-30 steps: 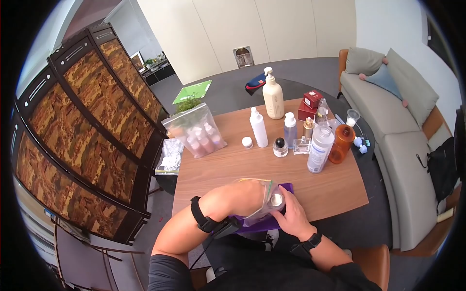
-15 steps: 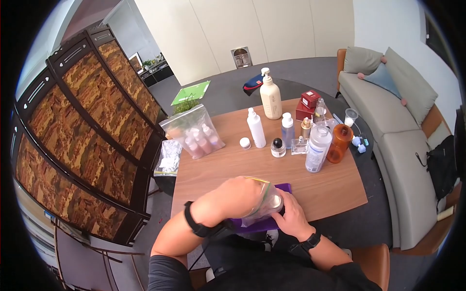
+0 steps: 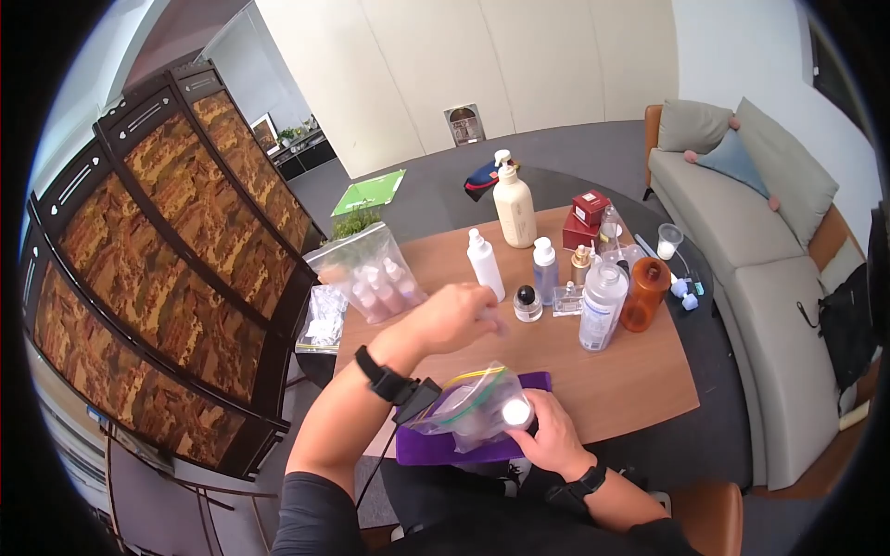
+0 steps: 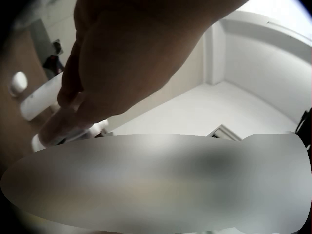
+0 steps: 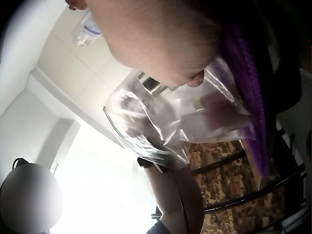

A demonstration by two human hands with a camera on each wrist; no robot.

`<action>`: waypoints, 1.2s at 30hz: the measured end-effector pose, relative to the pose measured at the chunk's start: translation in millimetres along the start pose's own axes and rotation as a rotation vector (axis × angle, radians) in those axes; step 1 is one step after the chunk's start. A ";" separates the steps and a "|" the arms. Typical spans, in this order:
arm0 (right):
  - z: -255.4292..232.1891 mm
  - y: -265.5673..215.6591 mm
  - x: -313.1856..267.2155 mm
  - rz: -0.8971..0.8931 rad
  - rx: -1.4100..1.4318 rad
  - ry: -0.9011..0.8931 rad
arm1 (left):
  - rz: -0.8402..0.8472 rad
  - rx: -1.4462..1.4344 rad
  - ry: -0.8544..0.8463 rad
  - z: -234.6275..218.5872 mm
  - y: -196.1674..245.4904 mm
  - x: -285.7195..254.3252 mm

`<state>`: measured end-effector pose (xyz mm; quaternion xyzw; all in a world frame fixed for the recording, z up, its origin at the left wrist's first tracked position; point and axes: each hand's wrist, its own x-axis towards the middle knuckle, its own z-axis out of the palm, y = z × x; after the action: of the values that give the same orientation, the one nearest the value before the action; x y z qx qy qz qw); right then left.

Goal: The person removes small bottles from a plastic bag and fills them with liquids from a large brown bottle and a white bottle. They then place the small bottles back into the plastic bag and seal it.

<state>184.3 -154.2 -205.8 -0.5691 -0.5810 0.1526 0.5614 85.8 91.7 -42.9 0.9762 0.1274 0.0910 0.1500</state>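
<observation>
A clear zip bag (image 3: 468,408) with a green and yellow seal stands tilted over a purple cloth (image 3: 436,449) at the table's near edge. My right hand (image 3: 552,431) grips the bag's right side, its thumb and fingers around a white round lid (image 3: 517,413). In the right wrist view the crinkled plastic (image 5: 161,117) spreads below the hand. My left hand (image 3: 454,317) is raised above the table beyond the bag, fingers loosely bent and blurred, nothing visible held. Near it stand a white bottle (image 3: 484,264) and, in the left wrist view, a small white jar (image 4: 18,83).
A cream pump bottle (image 3: 514,208), a black-capped glass bottle (image 3: 527,304), a clear bottle (image 3: 603,306), an amber bottle (image 3: 646,295) and red boxes (image 3: 586,218) stand on the table's far and right parts. Another zip bag (image 3: 371,269), holding pinkish bottles, stands at the left.
My left hand has come out from the bag's mouth and moved forward over the table. The bag now leans left with its opening in view; my right hand stays on it.
</observation>
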 end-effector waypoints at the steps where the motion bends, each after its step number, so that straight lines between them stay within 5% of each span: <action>1: 0.9 0.6 0.9 0.001 -0.002 0.006 | 0.006 0.001 -0.002 10.0 -2.6 7.3; 3: 1.0 0.7 0.8 0.001 -0.016 -0.006 | 0.011 -0.077 -0.179 26.9 -1.5 20.3; 16: 1.5 3.3 -0.4 -0.010 -0.090 -0.028 | 0.137 -0.011 -0.300 59.6 14.7 48.3; 19: 2.8 4.3 -1.0 -0.002 -0.115 -0.012 | 0.061 -0.018 -0.161 48.0 4.5 36.9; 23: 5.4 5.8 -1.8 -0.045 -0.149 0.010 | -0.094 0.014 0.222 -27.3 29.9 -1.6; 27: 5.7 8.7 -3.4 -0.043 -0.140 -0.014 | -0.139 -0.027 0.239 -55.5 55.2 -64.6; 29: 4.8 6.7 -2.9 -0.050 -0.147 -0.017 | -0.068 -0.211 0.018 -51.0 62.0 -85.6; 31: 4.2 6.7 -1.7 -0.059 -0.157 -0.024 | 0.040 -0.023 -0.052 -37.1 61.7 -90.3; 36: 4.5 9.8 -4.0 -0.049 -0.172 -0.029 | 0.019 -0.045 -0.426 1.3 50.1 -67.4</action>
<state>184.3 -152.5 -217.1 -0.5986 -0.6139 0.0965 0.5054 33.1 26.5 -37.7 0.9710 0.0814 -0.1129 0.1944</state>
